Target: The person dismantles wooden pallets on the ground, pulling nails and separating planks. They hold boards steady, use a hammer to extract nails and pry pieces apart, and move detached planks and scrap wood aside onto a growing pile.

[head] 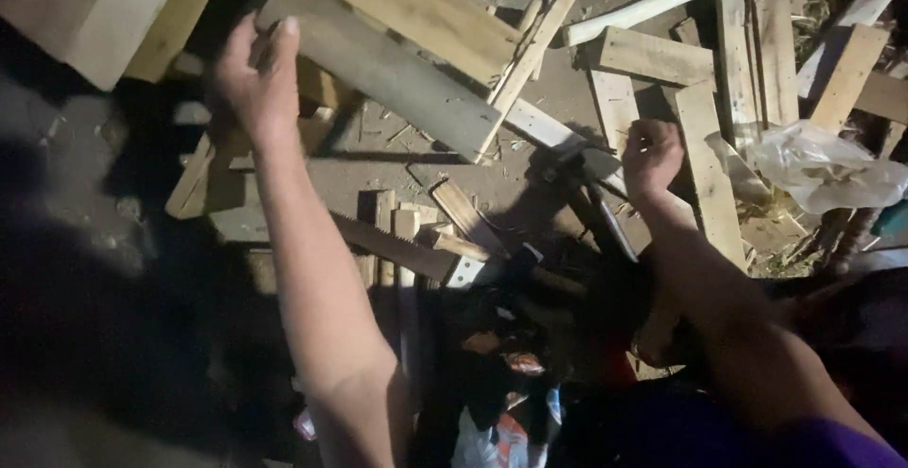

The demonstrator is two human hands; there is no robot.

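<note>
Gripping the near end of a grey plank [397, 76], left hand [253, 80] is curling fingers over its edge; plank is running away to that hand's right. Lying below between both hands: saw [402, 249], short offcuts [459, 213]. Right hand [651, 154] is closing in a fist, contents unclear. Sitting just right of it: pale board [707, 170], clear plastic bag [823, 167].

The floor [397, 161] is bare, dusty ground strewn with wood chips. Directly on it lie scattered pale planks [705, 161], short offcuts [407, 227], a hand saw [397, 246] laid across the offcuts, a round pale stick [638, 12] and a crumpled clear plastic bag [823, 170].
</note>
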